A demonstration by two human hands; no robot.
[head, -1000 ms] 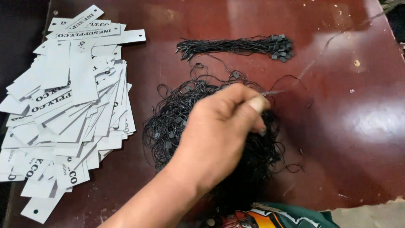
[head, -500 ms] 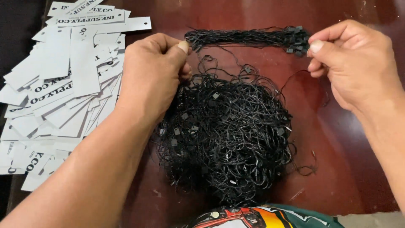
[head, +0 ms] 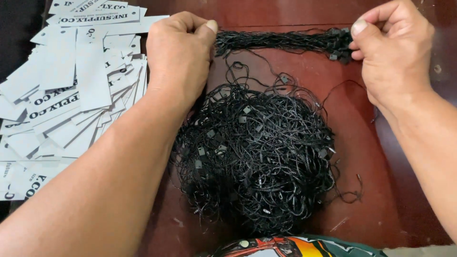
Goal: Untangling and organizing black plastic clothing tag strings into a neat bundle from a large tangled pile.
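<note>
Head camera looks straight down on a dark reddish-brown wooden table (head: 362,157) with both bare forearms reaching in from the bottom corners. Across the far part of the table lies a straightened bundle of thin black cords with small black plastic clasps (head: 281,42), laid out left to right. The left hand (head: 178,50) sits at the bundle's left end, its fingers curled into a loose fist and the thumb pressed against the forefinger right where the cords begin, pinching that end. The right hand (head: 392,52) is at the bundle's right end, where the little clasps are gathered; its thumb and forefinger are closed together against the clasps, the other fingers curled in behind. The bundle runs between the two hands. Just nearer the camera, between the forearms, is a big tangled heap of the same black cords and clasps (head: 257,162), with stray loops trailing off towards the bundle and out to the right; neither hand touches the heap, though the left wrist passes just beside its upper left edge. To the left of the left arm, a loose spread pile of white rectangular card tags with black print (head: 62,100) covers that side of the table. At the bottom edge, a bit of brightly coloured printed fabric (head: 290,246) shows.
</note>
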